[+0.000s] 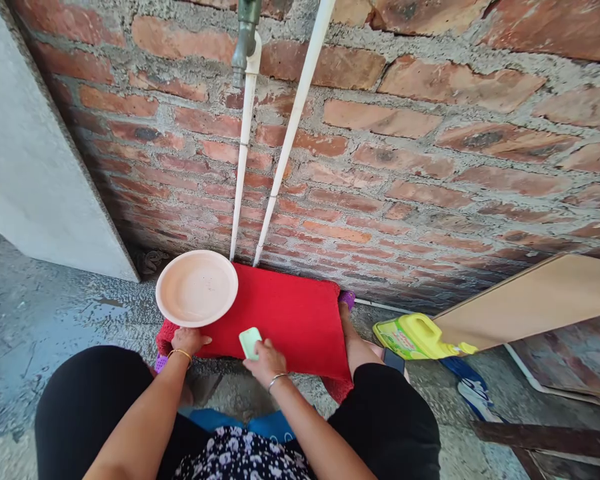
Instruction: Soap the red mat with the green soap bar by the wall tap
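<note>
A red cloth (290, 307) is spread over a low, flat surface in front of me, its edges hanging down at the sides. On its left end stands a round, pale peach basin (197, 290), overhanging the edge. My left hand (187, 340) rests on the cloth at the basin's near rim, thumb stretched out; its fingertips are partly hidden. With my right hand (266, 363) I grip a pale green rounded block (251, 343), palm-sized, over the cloth's near middle. Whether it is soap or a brush cannot be made out.
A brick wall (380, 153) rises behind, with two white pipes (285, 150) and a tap (245, 40). At the left leans a grey slab (45, 153). To the right lie a yellow jug (415, 335), a tan board (530, 300) and a dark wooden piece (555, 437). The floor looks wet.
</note>
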The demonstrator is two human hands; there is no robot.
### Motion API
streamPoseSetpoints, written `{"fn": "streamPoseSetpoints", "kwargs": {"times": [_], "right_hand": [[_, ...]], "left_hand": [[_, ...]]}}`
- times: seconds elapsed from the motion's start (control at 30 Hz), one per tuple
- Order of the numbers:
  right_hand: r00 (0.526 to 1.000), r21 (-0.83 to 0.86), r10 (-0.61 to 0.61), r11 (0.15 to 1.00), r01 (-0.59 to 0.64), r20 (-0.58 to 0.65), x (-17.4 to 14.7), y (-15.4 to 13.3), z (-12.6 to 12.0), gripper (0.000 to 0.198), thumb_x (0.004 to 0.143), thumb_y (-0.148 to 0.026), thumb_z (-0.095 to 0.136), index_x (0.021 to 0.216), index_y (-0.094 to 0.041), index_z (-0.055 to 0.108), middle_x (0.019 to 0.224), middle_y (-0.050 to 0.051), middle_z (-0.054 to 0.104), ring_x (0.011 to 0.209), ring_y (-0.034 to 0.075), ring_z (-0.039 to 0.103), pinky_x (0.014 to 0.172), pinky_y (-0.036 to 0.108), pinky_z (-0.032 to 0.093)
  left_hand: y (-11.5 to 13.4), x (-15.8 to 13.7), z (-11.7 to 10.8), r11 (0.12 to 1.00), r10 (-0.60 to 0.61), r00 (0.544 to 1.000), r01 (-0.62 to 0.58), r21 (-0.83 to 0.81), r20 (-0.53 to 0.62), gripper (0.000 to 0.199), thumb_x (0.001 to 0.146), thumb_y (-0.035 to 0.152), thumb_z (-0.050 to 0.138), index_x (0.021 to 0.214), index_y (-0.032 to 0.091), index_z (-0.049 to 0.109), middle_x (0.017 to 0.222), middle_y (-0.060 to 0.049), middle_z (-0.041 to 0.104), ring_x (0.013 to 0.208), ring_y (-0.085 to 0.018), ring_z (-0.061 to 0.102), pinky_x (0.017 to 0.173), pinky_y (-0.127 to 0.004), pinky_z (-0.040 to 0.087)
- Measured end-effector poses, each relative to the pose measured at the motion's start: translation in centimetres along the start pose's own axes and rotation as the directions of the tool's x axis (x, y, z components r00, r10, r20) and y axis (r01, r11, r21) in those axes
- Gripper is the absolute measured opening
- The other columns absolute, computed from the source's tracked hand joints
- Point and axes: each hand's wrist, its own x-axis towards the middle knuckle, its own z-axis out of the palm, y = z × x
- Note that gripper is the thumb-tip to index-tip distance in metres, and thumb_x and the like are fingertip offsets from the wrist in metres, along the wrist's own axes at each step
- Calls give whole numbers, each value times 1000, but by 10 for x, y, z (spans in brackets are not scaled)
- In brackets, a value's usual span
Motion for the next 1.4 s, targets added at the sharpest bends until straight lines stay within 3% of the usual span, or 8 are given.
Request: {"fn": "streamPoseSetpoints", "kwargs": {"times": [0.1,0.2,0.37,0.53,0.63,0.77,1.1,1.4], "right_hand": [[990,-53,-135,989,137,37,-4,-24,16,33,69,-39,68,98,-24,64,106,7,61,94,24,62,80,33,41],[991,-95,-125,987,130,54,-7,-10,16,35,69,-37,68,100,-22,64,109,9,61,98,27,61,82,35,41],[991,-105,121,988,-113,66,-7,54,-10,37,70,-38,67,102,-22,64,111,11,60,97,26,63,78,34,44],[911,-142,401,911,-387,94,-10,118,-41,40,73,-38,62,109,-21,63,114,15,62,102,28,64,77,35,45],[897,-142,436,895,-424,67,-6,133,-50,37,78,-43,56,105,-19,64,108,16,65,100,28,65,74,34,44],[952,-57,299,954,-296,68,14,98,-49,39,78,-56,53,96,-23,64,98,11,68,95,26,65,69,31,42],[995,46,76,996,-79,68,80,-70,-21,43,74,-57,59,99,-22,63,102,11,66,91,24,64,68,31,44],[999,379,5,925,-22,45,104,-52,22,10,77,-32,63,79,-22,62,83,0,67,74,13,61,62,22,42]], "left_hand": [[0,0,0,1000,15,1000,-15,1,-20,76,68,52,67,133,16,50,136,-19,54,123,-34,52,94,-40,47],[0,1,1,1000,5,1000,-5,-7,-7,75,68,51,67,133,17,51,136,-18,54,125,-34,51,95,-41,46],[1,2,1,999,-32,999,32,-31,4,77,66,52,69,131,14,51,134,-18,56,122,-34,53,94,-39,47],[3,-1,2,998,-52,998,50,-46,-31,75,65,52,71,129,16,55,133,-18,56,121,-34,53,92,-39,47],[4,-1,3,998,-46,999,44,-49,-28,72,65,52,71,127,17,57,133,-18,56,122,-34,52,92,-39,48],[5,1,3,996,-63,998,62,-61,-12,75,63,52,73,127,15,57,130,-19,58,123,-35,51,92,-40,48],[8,1,-1,991,-94,995,95,-94,16,81,60,50,76,131,16,54,132,-20,56,124,-35,49,93,-40,45],[9,1,-3,989,-124,992,125,-80,21,77,60,50,74,128,18,56,129,-19,58,122,-34,51,92,-38,46]]}}
